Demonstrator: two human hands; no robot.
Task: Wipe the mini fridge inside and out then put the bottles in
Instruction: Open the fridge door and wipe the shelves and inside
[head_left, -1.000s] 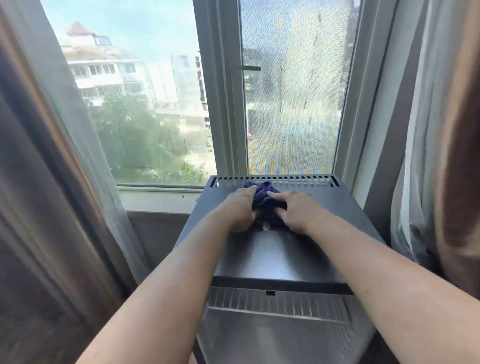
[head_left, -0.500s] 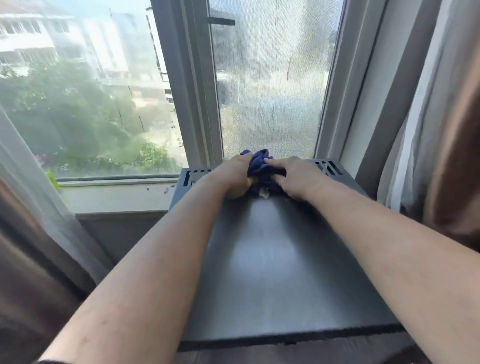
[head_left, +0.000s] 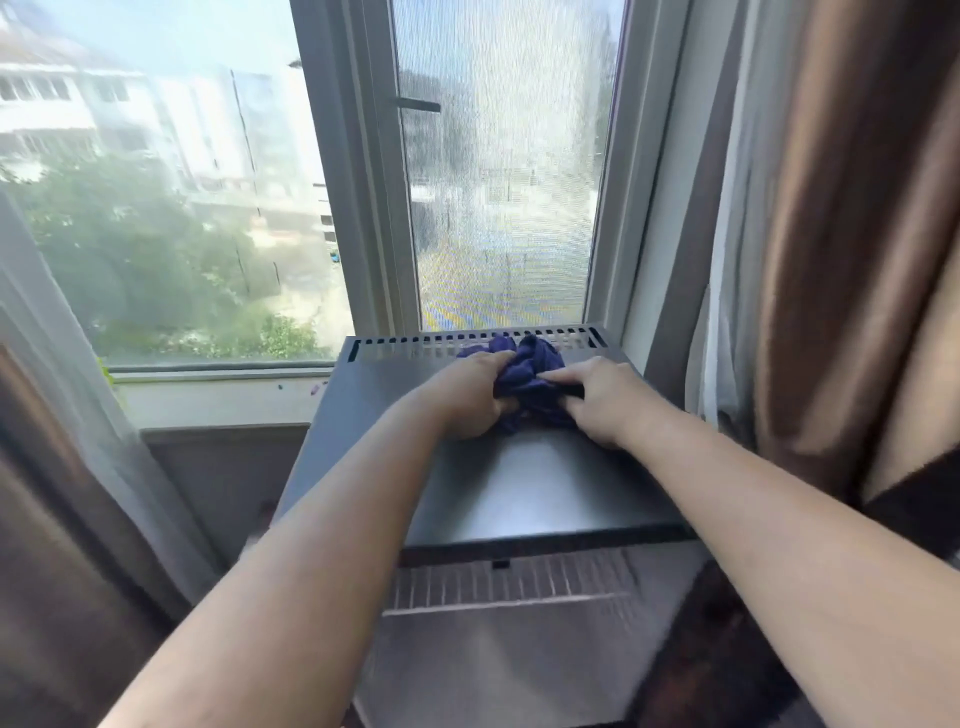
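– Both hands busy?
– Head view: my left hand (head_left: 470, 397) and right hand (head_left: 597, 400) grip the bunched blue cloth (head_left: 530, 369) on the mini fridge (head_left: 519, 483) top, near its rear vents.
– Progress?
– Outside underway; inside perhaps untouched; bottles unseen.

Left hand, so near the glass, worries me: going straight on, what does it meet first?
The left hand, gripping the cloth, would cross the mini fridge's vent slots, then probably hit the screened window; depth is unclear.
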